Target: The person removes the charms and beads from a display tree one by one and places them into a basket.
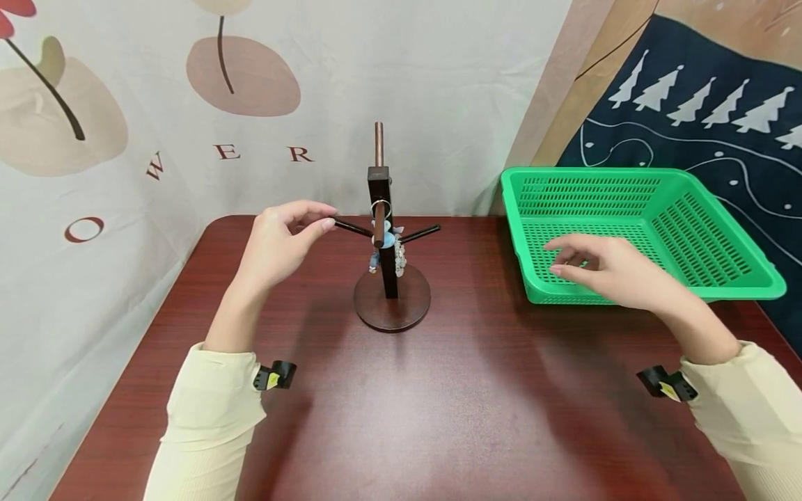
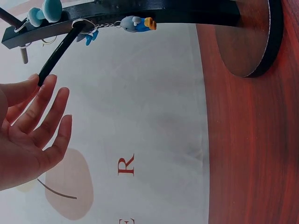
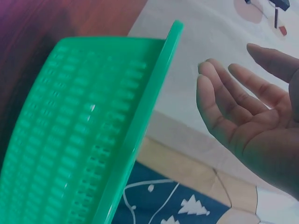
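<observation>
sleeves [image 1: 209,407], left hand [image 1: 280,240] pinching peg [image 1: 354,227], cloth [image 1: 426,76] lettered "o-w-e-r"

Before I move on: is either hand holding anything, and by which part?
The left hand pinches the stand by the outer tip of its left peg; the right hand holds nothing.

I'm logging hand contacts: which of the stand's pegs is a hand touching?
The left peg in the head view: the left hand pinches its tip. No hand touches the front peg, right peg or upper peg.
</observation>
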A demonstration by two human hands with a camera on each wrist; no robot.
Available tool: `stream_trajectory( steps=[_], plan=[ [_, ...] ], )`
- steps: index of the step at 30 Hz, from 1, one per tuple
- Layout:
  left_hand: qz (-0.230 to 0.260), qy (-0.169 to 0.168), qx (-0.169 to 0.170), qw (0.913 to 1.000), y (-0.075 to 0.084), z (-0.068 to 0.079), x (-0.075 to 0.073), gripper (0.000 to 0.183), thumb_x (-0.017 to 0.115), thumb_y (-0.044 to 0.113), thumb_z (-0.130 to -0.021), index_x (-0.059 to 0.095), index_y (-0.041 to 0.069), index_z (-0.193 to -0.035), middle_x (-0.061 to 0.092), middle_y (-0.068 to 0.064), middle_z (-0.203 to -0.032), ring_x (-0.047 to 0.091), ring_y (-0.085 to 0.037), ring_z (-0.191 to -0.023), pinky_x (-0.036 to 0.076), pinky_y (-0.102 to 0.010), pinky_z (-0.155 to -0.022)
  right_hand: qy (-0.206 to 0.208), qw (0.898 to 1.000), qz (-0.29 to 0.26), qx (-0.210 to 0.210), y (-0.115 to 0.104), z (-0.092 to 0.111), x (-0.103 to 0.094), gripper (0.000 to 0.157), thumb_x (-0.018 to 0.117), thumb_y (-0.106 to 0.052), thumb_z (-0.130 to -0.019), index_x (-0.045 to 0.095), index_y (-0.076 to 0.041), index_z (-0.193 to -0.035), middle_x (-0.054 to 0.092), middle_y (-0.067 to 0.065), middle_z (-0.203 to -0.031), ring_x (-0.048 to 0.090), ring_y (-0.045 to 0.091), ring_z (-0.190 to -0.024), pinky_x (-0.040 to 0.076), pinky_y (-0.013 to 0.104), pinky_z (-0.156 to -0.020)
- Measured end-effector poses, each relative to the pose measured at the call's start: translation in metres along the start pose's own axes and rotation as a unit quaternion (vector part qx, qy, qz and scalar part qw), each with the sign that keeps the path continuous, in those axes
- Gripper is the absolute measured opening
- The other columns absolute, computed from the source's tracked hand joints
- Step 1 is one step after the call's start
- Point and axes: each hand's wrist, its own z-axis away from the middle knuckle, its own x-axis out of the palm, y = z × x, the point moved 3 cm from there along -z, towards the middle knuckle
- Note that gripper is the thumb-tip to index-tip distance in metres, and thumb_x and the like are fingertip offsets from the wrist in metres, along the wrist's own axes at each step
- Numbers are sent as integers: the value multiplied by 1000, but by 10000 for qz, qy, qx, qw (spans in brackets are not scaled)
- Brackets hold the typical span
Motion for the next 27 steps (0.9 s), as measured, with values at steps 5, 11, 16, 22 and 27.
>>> stream_trajectory(
  steps=[5, 11, 16, 22, 27],
  plan=[
    [-45, 27, 14, 10000, 0, 0, 0, 16, 62, 17, -88, 70, 9, -99, 68, -5, -88, 58, -6, -73, 38, -24, -65, -142, 9994, -202, -247, -12, -13, 7, 27, 64, -9, -84, 62, -7, -111, 63, -4, -87, 56, 6, -77, 46, 23, -65],
    [-126, 30, 11, 9999, 0, 0, 0, 15, 62, 17, -88, 70, 10, -98, 69, -5, -88, 58, -6, -72, 38, -24, -64, -524, 9969, -537, -219, -24, -29, 16, 24, 62, -13, -87, 61, -7, -111, 63, -3, -86, 57, 10, -75, 46, 27, -62],
    [-124, 26, 20, 9999, 0, 0, 0, 15, 62, 17, -87, 70, 10, -98, 69, -5, -86, 58, -6, -71, 38, -24, -63, -794, 9929, -872, -128, -31, -41, 26, 27, 61, -14, -88, 59, -7, -114, 63, -1, -89, 58, 11, -79, 47, 30, -65],
    [-135, 12, 56, 9999, 0, -1, 0, 15, 62, 16, -87, 71, 9, -98, 69, -5, -86, 58, -6, -72, 38, -24, -64, -998, 9875, -1202, -193, -41, -52, 36, 27, 60, -13, -89, 58, -7, -115, 64, -1, -91, 59, 12, -82, 46, 32, -66],
    [-134, 8, 8, 9999, 1, -1, -1, 15, 63, 16, -87, 71, 10, -97, 69, -5, -85, 59, -7, -72, 37, -24, -64, -1059, 9856, -1275, -323, -51, -62, 42, 26, 60, -13, -89, 59, -8, -114, 64, -1, -92, 58, 11, -84, 45, 34, -71]
  ],
)
